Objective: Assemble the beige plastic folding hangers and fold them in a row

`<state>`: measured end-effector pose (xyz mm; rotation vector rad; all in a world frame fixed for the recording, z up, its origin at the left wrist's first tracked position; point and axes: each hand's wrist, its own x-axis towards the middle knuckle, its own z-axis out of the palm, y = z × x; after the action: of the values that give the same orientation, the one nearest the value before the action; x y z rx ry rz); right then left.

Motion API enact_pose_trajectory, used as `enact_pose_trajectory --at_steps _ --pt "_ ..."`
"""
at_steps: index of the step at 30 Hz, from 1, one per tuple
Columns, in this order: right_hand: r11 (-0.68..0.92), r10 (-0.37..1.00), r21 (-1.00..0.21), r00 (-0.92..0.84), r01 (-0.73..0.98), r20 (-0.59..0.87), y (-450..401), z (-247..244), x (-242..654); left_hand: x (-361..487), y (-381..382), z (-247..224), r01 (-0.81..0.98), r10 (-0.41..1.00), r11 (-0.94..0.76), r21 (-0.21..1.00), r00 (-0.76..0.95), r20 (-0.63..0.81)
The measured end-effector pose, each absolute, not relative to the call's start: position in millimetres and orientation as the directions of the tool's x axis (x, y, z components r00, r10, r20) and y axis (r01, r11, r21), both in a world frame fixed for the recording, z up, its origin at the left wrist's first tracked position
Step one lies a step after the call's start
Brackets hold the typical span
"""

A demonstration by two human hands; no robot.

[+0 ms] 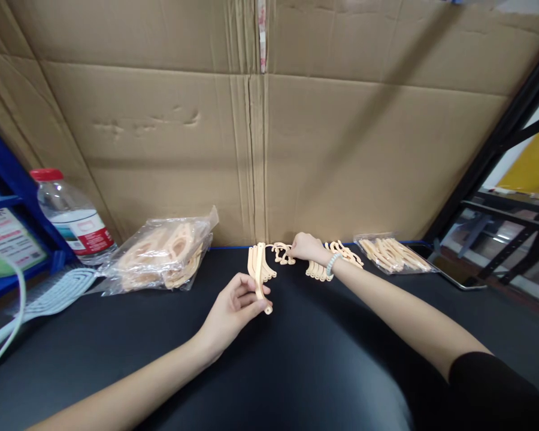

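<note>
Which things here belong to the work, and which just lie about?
Seemingly in use:
pale, curved wooden-looking strip in the left hand
small curved pale wooden-looking pieces by the right hand
two rows of curved pale strips
two clear plastic bags of pale pieces

Probably just lying about:
clear plastic bottle with red cap
pale blue plastic hairbrush

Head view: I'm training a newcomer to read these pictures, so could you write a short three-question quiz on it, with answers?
1. Which is nearer the cardboard, the left hand or the right hand?
2. True or false: the red-capped bottle stands left of the bulkier clear bag of wooden parts.
3. What does the left hand hold?
A) a comb
B) a curved wooden strip
C) a screwdriver

Key: 1 right hand; 2 true; 3 B
</note>
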<state>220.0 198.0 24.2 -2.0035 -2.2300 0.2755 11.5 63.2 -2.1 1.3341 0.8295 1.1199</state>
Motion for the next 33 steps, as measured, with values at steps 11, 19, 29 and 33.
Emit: enact_pose_trajectory --at_steps 11,19,29,33 --pt "0.114 0.992 -0.626 -0.121 0.771 0.031 191.7 39.1 230.4 10.4 64.7 -4.6 -0.181 0.954 -0.089 0.98 0.266 0.136" --pt "0.154 0.941 -0.949 -0.335 0.276 0.055 107.3 18.2 249.7 16.5 62.4 -6.0 -0.054 0.947 -0.149 0.987 0.281 0.158" --pt "0.022 0.914 -0.975 -0.39 -0.22 0.108 75.9 -10.7 231.4 41.1 65.6 -5.4 0.052 0.913 -0.274 0.96 0.326 0.243" --pt "-0.056 0.875 -0.978 -0.482 -0.2 0.049 72.1 -8.4 235.6 39.8 62.6 -5.4 0.022 0.917 -0.232 0.973 0.338 0.211"
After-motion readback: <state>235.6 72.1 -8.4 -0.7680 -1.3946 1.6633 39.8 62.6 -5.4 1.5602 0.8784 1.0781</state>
